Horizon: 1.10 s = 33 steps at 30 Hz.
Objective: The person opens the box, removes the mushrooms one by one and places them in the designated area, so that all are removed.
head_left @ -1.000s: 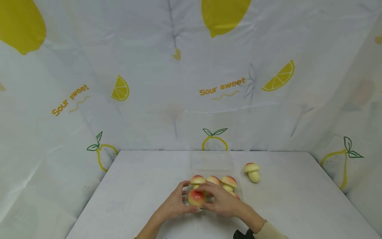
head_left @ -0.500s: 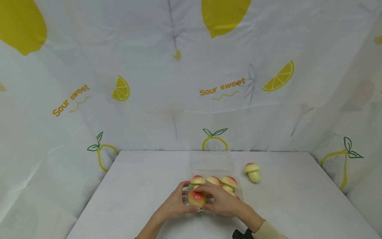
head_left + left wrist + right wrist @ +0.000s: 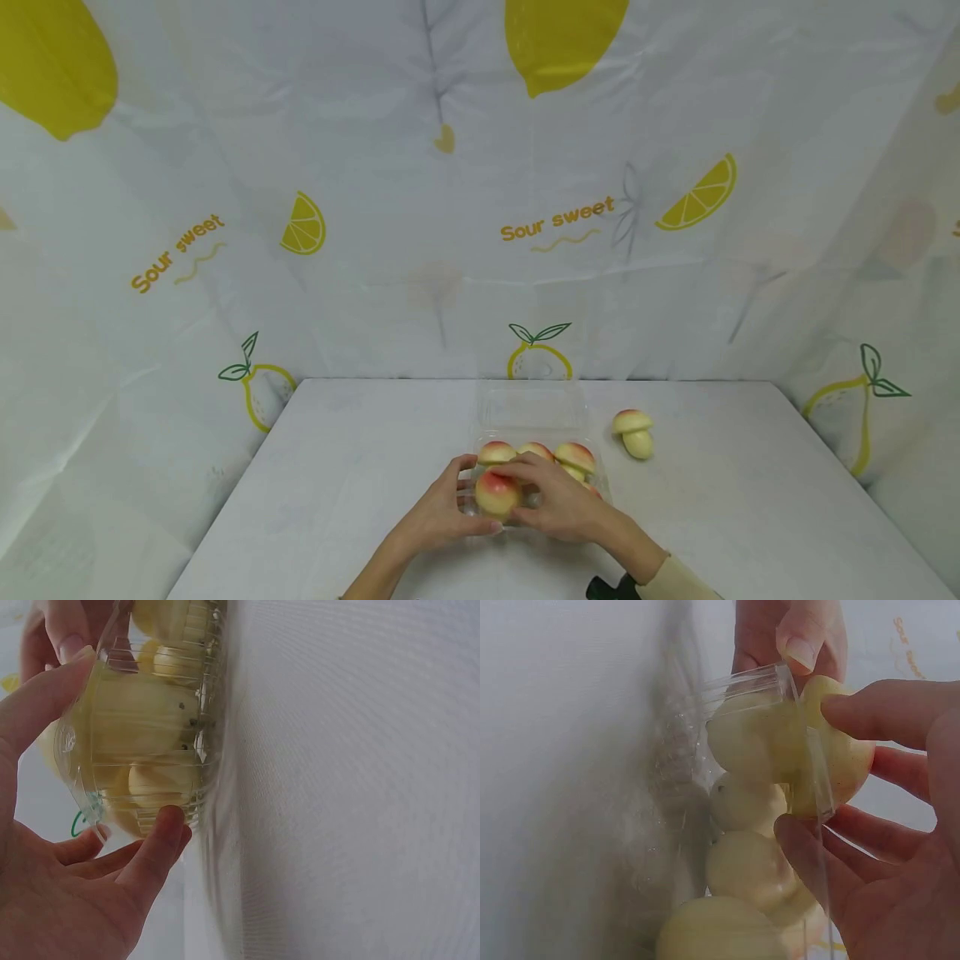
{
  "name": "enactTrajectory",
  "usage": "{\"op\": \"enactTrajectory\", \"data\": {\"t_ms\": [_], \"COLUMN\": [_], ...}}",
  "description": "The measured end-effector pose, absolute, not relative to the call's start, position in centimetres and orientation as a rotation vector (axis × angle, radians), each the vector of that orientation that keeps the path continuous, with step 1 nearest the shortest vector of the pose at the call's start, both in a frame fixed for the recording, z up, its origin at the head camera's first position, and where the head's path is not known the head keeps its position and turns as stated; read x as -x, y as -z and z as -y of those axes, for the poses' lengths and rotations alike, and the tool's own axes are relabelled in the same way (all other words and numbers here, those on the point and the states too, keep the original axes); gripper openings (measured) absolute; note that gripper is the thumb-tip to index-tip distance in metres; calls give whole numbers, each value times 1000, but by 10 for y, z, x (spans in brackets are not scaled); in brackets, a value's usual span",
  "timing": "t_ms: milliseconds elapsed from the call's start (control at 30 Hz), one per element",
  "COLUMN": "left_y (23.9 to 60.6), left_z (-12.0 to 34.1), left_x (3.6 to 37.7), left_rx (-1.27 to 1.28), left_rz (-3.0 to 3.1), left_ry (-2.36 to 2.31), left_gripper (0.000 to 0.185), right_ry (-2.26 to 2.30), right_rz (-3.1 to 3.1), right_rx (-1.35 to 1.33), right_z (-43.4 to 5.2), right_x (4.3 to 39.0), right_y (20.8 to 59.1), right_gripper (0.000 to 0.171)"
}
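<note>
My right hand [image 3: 564,505] grips a mushroom-shaped piece [image 3: 497,497] by its rounded cap, which is red on top and pale yellow below. In the right wrist view, thumb and fingers are round the cap [image 3: 842,761], with its stem inside the clear plastic box [image 3: 784,681]. My left hand [image 3: 438,515] holds the box at its near left corner, thumb at the front rim and fingers along the side wall. Several similar mushrooms [image 3: 576,457] sit in the box, partly hidden by my hands. Through the wall, the left wrist view shows pale stems [image 3: 142,712] with dark specks.
The box's clear lid [image 3: 532,406] lies folded open at the back. One more mushroom [image 3: 634,433] lies on the white table [image 3: 360,450] to the right of the box. A black object [image 3: 611,588] shows by the right sleeve. Behind hangs a lemon-print cloth [image 3: 375,208].
The gripped mushroom has shifted slightly right and away from me, its cap turning a little. Both hands stay almost in place.
</note>
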State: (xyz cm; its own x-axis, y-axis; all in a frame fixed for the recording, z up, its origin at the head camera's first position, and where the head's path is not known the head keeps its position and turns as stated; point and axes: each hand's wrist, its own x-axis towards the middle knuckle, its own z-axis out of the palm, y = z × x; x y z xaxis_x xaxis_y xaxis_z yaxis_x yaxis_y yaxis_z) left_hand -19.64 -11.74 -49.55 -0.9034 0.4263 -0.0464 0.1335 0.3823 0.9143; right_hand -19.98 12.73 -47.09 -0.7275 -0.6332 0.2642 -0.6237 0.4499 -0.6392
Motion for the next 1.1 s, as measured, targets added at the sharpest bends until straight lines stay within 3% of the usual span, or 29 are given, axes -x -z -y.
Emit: {"op": "enactTrajectory", "data": {"t_ms": [1100], "left_y": [494], "left_z": [117], "left_x": [194], "left_rx": [-454], "left_rz": [-2394], "left_ry": [-1510], "left_gripper": [95], "right_ry": [1399], "right_rz": [-2649], "right_rx": [1122], "right_z": [-176], "right_x": [200], "right_y": [441], "right_gripper": [48]}}
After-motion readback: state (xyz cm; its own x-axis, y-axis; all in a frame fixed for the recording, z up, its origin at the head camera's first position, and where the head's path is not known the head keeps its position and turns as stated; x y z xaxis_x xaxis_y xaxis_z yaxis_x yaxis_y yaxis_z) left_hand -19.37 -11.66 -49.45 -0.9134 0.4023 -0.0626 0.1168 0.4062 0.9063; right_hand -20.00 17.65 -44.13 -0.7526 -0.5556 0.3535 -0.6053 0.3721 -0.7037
